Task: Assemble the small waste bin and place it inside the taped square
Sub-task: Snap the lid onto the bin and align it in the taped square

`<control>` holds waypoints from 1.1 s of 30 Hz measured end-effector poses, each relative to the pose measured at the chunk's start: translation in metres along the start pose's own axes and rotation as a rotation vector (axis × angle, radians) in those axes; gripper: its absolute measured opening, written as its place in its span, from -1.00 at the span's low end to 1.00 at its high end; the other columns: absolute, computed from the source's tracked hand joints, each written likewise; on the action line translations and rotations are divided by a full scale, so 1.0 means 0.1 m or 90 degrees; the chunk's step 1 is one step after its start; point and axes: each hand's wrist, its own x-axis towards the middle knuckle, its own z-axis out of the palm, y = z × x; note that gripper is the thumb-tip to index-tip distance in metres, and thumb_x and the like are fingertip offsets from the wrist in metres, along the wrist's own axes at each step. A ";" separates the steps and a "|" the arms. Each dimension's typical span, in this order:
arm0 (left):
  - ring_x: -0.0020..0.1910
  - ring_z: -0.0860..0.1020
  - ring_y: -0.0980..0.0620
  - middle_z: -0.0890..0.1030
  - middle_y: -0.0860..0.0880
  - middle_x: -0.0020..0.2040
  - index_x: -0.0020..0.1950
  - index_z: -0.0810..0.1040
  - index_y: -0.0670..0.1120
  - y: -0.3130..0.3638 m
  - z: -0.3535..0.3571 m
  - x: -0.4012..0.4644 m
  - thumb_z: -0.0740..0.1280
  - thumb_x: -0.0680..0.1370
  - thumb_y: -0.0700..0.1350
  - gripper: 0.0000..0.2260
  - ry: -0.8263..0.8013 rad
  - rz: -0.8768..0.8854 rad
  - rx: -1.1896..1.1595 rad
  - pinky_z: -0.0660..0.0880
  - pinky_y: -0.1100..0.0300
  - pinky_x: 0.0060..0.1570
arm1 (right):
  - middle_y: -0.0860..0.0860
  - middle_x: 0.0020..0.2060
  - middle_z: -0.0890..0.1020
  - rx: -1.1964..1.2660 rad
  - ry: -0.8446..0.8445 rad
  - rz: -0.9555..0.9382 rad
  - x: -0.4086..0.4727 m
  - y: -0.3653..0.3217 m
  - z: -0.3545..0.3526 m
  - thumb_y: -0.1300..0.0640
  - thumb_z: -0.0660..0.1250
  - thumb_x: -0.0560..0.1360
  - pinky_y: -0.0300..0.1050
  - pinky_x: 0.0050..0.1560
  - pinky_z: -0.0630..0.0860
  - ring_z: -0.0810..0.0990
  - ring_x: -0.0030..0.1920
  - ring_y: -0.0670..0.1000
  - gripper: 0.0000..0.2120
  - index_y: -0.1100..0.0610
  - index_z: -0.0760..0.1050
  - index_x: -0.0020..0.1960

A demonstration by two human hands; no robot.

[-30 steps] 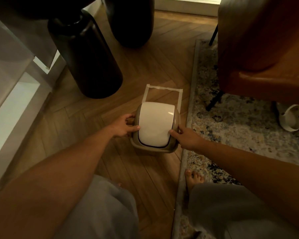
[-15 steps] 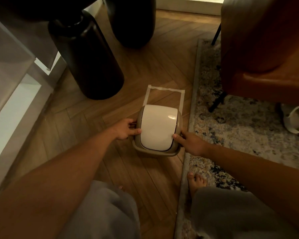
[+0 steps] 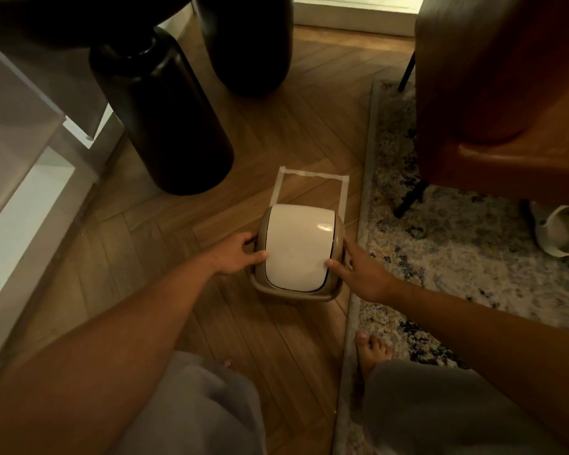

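The small waste bin (image 3: pixel 298 251), beige with a white swing lid on top, stands on the wooden floor. It covers the near part of the taped square (image 3: pixel 312 175), whose far edge and two side strips show beyond it. My left hand (image 3: pixel 235 257) grips the bin's left side, thumb on the lid's edge. My right hand (image 3: pixel 358 274) holds the right side, thumb at the lid's near corner and fingers along the rim.
A tall dark vase (image 3: pixel 165 116) stands left of the square, a second dark vessel (image 3: pixel 247 44) behind it. A patterned rug (image 3: pixel 440 257) runs along the right, with a brown chair (image 3: pixel 506 110) on it. My bare foot (image 3: pixel 372 353) rests at the rug's edge.
Both hands have kept their hold on the bin and nudged it slightly farther toward the taped square. The right fingers have spread along the rim.
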 end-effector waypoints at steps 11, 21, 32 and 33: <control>0.56 0.30 -0.13 0.28 -0.04 0.61 0.66 0.10 0.07 0.01 0.07 -0.04 0.46 0.53 0.09 -0.19 0.004 0.009 -0.068 0.37 -0.23 0.43 | -0.23 0.45 0.38 0.080 -0.018 -0.036 0.12 0.04 0.00 -0.04 0.38 0.62 -0.66 0.08 0.35 0.41 0.37 -0.17 -0.11 -0.16 -0.18 0.69; 0.55 0.30 -0.15 0.26 -0.04 0.62 0.66 0.13 0.06 -0.01 0.09 -0.03 0.43 0.57 0.02 -0.27 0.008 0.005 -0.108 0.44 -0.23 0.38 | -0.45 0.30 0.37 0.089 0.033 -0.033 0.01 -0.01 0.13 0.02 0.39 0.63 -0.65 0.10 0.36 0.39 0.26 -0.34 -0.17 -0.34 -0.15 0.57; 0.53 0.33 -0.05 0.31 -0.02 0.59 0.65 0.07 0.10 0.02 0.42 -0.22 0.34 0.37 0.50 -0.02 0.041 0.039 -0.087 0.31 0.06 0.42 | -0.02 0.57 0.30 0.104 0.156 -0.033 -0.22 -0.15 0.38 -0.19 0.43 0.55 0.12 0.47 0.41 0.35 0.52 0.01 -0.10 -0.05 -0.02 0.69; 0.53 0.33 -0.07 0.31 -0.02 0.59 0.65 0.06 0.12 0.02 0.48 -0.23 0.27 0.35 0.57 0.00 0.058 0.035 -0.105 0.32 -0.04 0.46 | -0.05 0.56 0.30 0.098 0.170 -0.036 -0.23 -0.14 0.41 -0.22 0.41 0.55 0.06 0.46 0.41 0.36 0.50 -0.02 -0.11 -0.07 -0.01 0.68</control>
